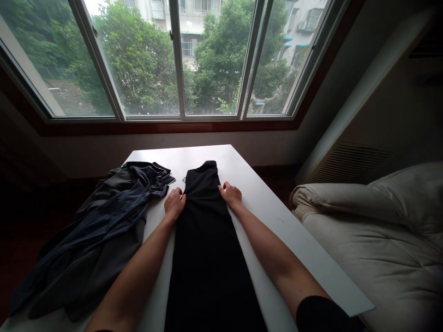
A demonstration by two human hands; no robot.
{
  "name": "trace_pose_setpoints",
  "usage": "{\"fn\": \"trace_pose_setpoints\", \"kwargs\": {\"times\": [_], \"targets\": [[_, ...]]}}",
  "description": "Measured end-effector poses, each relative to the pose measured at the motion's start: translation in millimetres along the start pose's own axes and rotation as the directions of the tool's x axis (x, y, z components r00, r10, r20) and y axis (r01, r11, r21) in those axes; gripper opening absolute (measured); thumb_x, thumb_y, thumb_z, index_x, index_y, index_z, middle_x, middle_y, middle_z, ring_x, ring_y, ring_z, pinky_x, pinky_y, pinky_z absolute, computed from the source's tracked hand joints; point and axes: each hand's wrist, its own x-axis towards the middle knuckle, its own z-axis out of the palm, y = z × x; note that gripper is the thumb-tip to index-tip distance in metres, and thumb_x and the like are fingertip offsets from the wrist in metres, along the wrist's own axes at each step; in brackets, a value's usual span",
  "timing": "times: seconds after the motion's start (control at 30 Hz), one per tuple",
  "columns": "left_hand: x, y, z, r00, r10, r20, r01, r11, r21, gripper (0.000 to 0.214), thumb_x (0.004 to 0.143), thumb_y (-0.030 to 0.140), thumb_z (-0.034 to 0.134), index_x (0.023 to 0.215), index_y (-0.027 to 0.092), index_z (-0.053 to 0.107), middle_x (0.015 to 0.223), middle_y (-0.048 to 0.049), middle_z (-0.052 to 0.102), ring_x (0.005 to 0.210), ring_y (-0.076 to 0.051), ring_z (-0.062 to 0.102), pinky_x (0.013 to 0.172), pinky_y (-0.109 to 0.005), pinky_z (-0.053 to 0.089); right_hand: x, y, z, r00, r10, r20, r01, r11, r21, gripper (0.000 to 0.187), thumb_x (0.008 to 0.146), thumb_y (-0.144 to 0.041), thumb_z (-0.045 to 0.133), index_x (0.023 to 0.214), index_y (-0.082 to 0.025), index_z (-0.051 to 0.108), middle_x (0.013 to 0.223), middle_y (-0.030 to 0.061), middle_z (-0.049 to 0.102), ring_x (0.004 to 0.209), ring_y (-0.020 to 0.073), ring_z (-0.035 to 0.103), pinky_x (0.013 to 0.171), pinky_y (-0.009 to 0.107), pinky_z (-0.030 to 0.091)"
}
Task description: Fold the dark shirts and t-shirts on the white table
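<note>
A pair of black trousers (207,249) lies lengthwise on the white table (270,216), its waistband toward the window and its lower part running out of view at the bottom. My left hand (175,203) pinches the left edge a little below the waistband. On the opposite edge, at about the same height, my right hand (230,194) grips the cloth with curled fingers. Slight creases run across the fabric between both hands.
Left of the trousers, a heap of dark clothes (110,221) in grey and navy spreads over the table's edge. A beige padded sofa (374,226) stands at the right. Beyond the table is a wide sliding window (182,60) above a low wall.
</note>
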Motion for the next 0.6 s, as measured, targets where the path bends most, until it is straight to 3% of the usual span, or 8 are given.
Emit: {"fn": "trace_pose_setpoints", "kwargs": {"times": [0.07,0.2,0.3,0.43,0.6], "targets": [[-1,2,0.9,0.999,0.022,-0.046,-0.022,1.000,0.003,0.021,0.101,0.041,0.053,0.108,0.023,0.060,0.115,-0.0096,0.067,0.105,-0.025,0.062,0.087,-0.033,0.043,-1,-2,0,1.000,-0.013,-0.002,0.013,1.000,0.018,0.044,0.105,-0.060,0.043,0.119,-0.022,0.060,0.101,0.0095,0.075,0.096,0.0243,0.070,0.079,0.031,0.045],[-4,8,5.1,0.998,0.060,-0.009,-0.060,0.998,0.027,0.031,0.100,0.049,0.055,0.113,0.022,0.061,0.115,-0.0115,0.068,0.110,-0.029,0.060,0.093,-0.038,0.042,-4,-9,4,0.998,-0.061,0.003,0.061,0.998,0.003,0.034,0.104,-0.048,0.052,0.126,-0.023,0.056,0.106,0.0082,0.075,0.097,0.0239,0.070,0.080,0.030,0.045],[-5,10,7.7,0.997,0.076,0.001,-0.076,0.997,0.010,0.038,0.101,0.049,0.053,0.127,0.022,0.058,0.123,-0.0125,0.067,0.115,-0.029,0.059,0.097,-0.039,0.041,-5,-12,5,0.998,-0.065,0.024,0.065,0.998,-0.003,0.024,0.107,-0.037,0.047,0.125,-0.025,0.056,0.105,0.0071,0.076,0.095,0.0226,0.071,0.079,0.030,0.044],[-6,10,7.9,0.994,0.113,0.013,-0.112,0.993,-0.023,0.051,0.101,0.051,0.053,0.144,0.024,0.051,0.130,-0.0131,0.064,0.120,-0.029,0.058,0.099,-0.038,0.040,-3,-10,3,0.997,-0.077,0.011,0.077,0.997,0.025,0.024,0.108,-0.028,0.039,0.123,-0.025,0.058,0.105,0.0069,0.076,0.094,0.0219,0.070,0.079,0.029,0.043],[-6,11,6.1,0.976,0.190,0.107,-0.191,0.982,-0.009,0.040,0.103,0.048,0.050,0.137,0.031,0.063,0.119,-0.0099,0.066,0.114,-0.028,0.059,0.098,-0.037,0.041,2,0,-2,0.999,-0.036,0.025,0.035,0.999,0.030,0.026,0.108,-0.027,0.039,0.121,-0.024,0.062,0.105,0.0084,0.076,0.096,0.0222,0.069,0.081,0.029,0.043]]}}
